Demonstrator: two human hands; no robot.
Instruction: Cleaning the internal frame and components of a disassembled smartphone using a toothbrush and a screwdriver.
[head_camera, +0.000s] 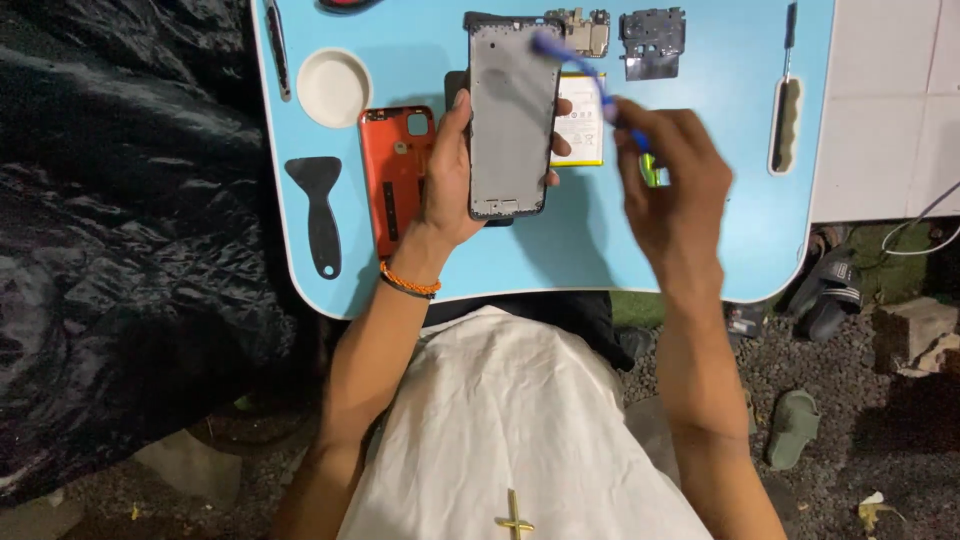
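You are gripping the phone frame (513, 115) in your left hand (447, 185) at the upper middle of the picture, fingers wrapping both long edges, its long axis running nearly straight up the frame. Your right hand (672, 175) is closing around a blue brush (590, 78), blurred, whose tip is lying over the frame's upper right corner. So the frame is sitting left of your right hand. Beneath, on the light blue table (700, 250), an orange back cover (395, 175) and a battery (582, 120) are lying.

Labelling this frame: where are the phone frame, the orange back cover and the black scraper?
phone frame (512, 120), head view, middle of its grey plate.
orange back cover (395, 180), head view, its centre.
black scraper (321, 225), head view, its handle.
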